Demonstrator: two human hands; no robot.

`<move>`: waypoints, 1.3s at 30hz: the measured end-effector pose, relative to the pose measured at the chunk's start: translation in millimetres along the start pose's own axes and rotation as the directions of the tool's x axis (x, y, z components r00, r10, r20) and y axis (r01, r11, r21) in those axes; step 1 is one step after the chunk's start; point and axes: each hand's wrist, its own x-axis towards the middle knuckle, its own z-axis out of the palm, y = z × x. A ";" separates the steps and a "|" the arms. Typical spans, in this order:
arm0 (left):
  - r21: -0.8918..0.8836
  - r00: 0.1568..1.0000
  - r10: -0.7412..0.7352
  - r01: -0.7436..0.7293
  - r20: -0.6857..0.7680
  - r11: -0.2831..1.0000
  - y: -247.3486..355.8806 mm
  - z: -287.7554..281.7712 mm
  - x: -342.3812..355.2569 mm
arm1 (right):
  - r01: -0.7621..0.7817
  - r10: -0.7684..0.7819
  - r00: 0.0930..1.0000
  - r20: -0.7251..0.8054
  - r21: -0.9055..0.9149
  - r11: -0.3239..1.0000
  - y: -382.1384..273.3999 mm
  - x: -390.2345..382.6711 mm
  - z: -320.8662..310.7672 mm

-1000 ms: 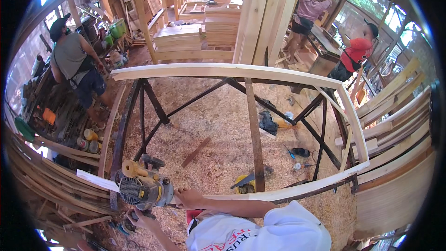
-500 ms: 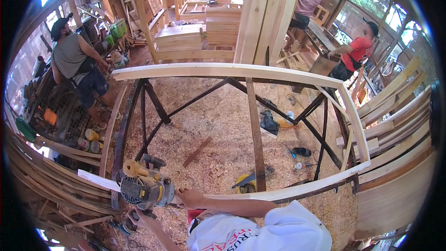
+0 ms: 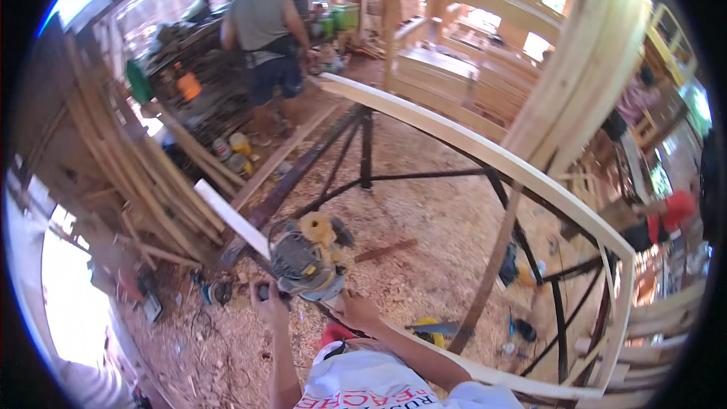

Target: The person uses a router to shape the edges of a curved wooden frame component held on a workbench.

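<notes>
A router [image 3: 309,257] with a yellow and dark grey motor body stands on a pale wooden strip [image 3: 235,216] along the near side of a large frame. My left hand [image 3: 270,297] is closed round its dark side knob. Against the router's base, my right hand [image 3: 357,310] has curled fingers; the exact part under them is partly hidden. The pale rail [image 3: 454,132] of the frame runs along the far side, on dark braced legs [image 3: 366,148]. A brown crosspiece [image 3: 496,273] spans the frame's middle.
Shavings cover the floor, where a brown wood scrap [image 3: 386,250], a handsaw [image 3: 438,328] and a dark power tool [image 3: 522,328] lie. Long boards [image 3: 132,159] lean at left. A person in a grey top [image 3: 263,26] stands behind; another in red [image 3: 674,212] is at far right.
My view has swung left and tilted, so the scene sits further right. Both hands stay at the router. The person in grey now shows from behind.
</notes>
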 end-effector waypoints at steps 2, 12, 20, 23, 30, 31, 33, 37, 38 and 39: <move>0.040 0.989 0.068 -0.073 0.128 0.997 -21.4 -18.7 9.1 | 0.040 -0.040 0.999 -0.027 0.012 0.999 -5.7 2.5 0.8; 0.010 0.995 0.023 -0.024 0.094 1.000 -0.7 -7.3 -4.3 | 0.052 -0.053 0.996 -0.075 -0.012 0.999 -0.8 -3.7 0.2; -0.021 0.998 0.016 -0.015 0.068 1.000 3.0 -4.6 -3.0 | 0.005 -0.004 1.000 0.027 -0.043 0.999 -8.4 -1.7 -9.2; 0.048 0.993 0.054 -0.060 0.102 0.997 9.1 -4.1 -2.5 | 0.020 -0.020 1.000 0.000 -0.022 1.000 -3.3 -0.7 -4.7; -0.021 0.994 0.016 -0.014 0.108 1.000 16.6 1.1 -5.9 | 0.094 -0.097 0.988 -0.120 -0.036 0.995 2.6 -1.3 2.2; 0.010 0.995 0.030 -0.031 0.092 0.999 15.6 0.0 -5.6 | 0.065 -0.067 0.996 -0.054 -0.045 0.997 -2.0 -1.4 -3.8; 0.037 0.995 0.049 -0.052 0.084 0.998 12.7 -2.5 -4.4 | 0.032 -0.031 0.999 0.003 -0.054 0.998 -5.8 -1.2 -9.7; 0.038 0.994 0.038 -0.042 0.100 0.998 -1.8 -8.6 -1.2 | 0.050 -0.050 0.999 -0.009 -0.031 0.998 -1.7 -2.7 -6.6; 0.032 0.993 0.054 -0.058 0.103 0.998 -6.2 -9.5 0.2 | 0.069 -0.070 0.997 -0.025 -0.017 0.997 0.5 -1.8 -4.9; 0.027 0.990 0.054 -0.058 0.131 0.998 -4.4 -9.6 1.4 | 0.064 -0.064 0.997 -0.030 -0.015 0.998 0.0 -1.3 -6.1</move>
